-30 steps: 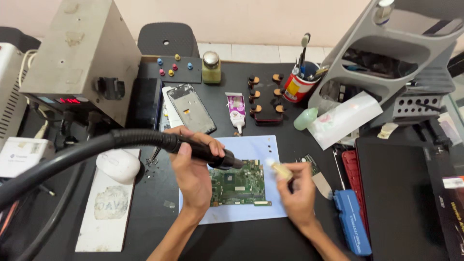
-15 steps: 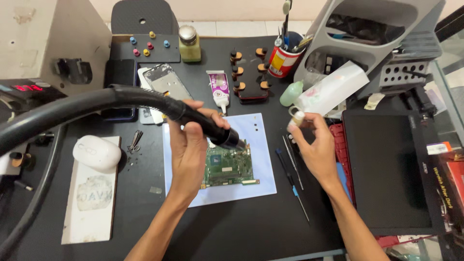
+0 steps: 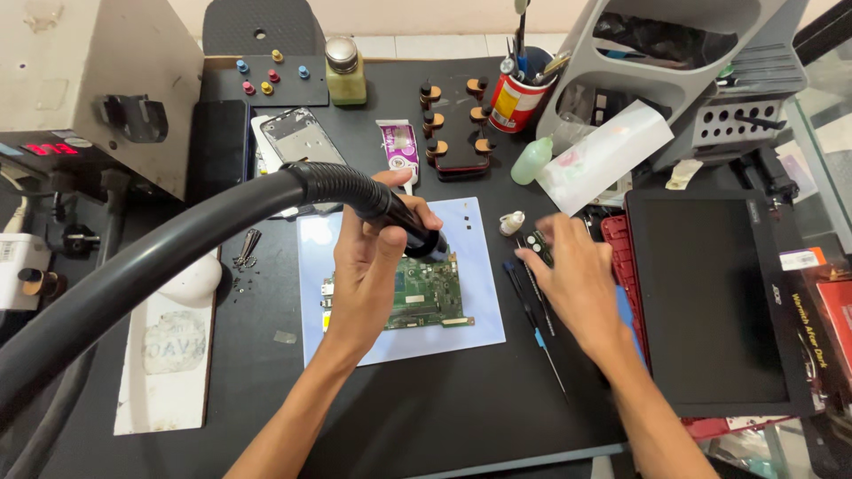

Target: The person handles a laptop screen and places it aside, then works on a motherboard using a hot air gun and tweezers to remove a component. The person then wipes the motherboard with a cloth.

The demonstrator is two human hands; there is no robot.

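Note:
My left hand grips the black handle of a thick ribbed hose, whose nozzle points down at the top edge of a green circuit board. The board lies on a pale blue mat. My right hand hovers flat with its fingers spread, just right of the mat. It holds nothing and is over several thin screwdrivers. Its fingertips are close to a small dark green part and a small white bottle standing on the table.
A grey station box fills the far left, with the hose arcing across from the lower left. Behind the mat are a phone frame, a purple tube, a red tool can and a green bottle. A black laptop lies on the right, under a grey organiser.
My right hand lifted off the board's edge, carried a small white thing up to the right, and now hovers open near the white bottle on the table. The left hand keeps the nozzle over the board.

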